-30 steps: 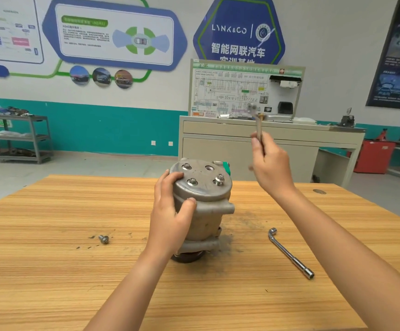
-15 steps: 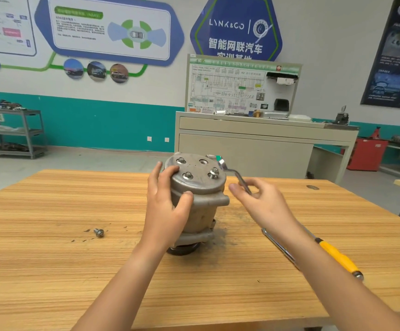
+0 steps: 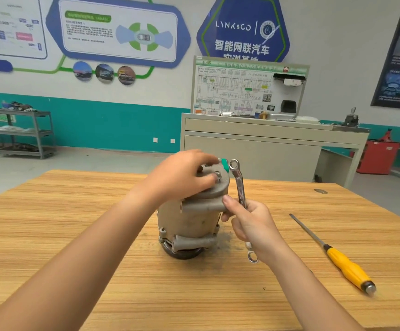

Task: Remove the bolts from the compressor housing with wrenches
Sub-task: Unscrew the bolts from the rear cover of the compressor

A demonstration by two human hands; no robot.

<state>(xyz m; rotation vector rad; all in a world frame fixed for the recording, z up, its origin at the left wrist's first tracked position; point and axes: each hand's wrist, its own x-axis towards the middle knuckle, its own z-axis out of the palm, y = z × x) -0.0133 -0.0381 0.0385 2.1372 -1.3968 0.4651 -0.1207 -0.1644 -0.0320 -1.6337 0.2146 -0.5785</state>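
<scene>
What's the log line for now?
left hand: at small metal bolt atop grey metal compressor housing | right hand: grips silver ring wrench, off bolts

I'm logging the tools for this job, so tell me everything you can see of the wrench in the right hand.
The wrench is shiny silver metal, a slim bar with a closed ring at each end. The right hand grips its middle, holding it nearly upright beside the compressor. Its upper ring stands next to the green cap, on no bolt; the lower ring pokes out below the hand.
</scene>
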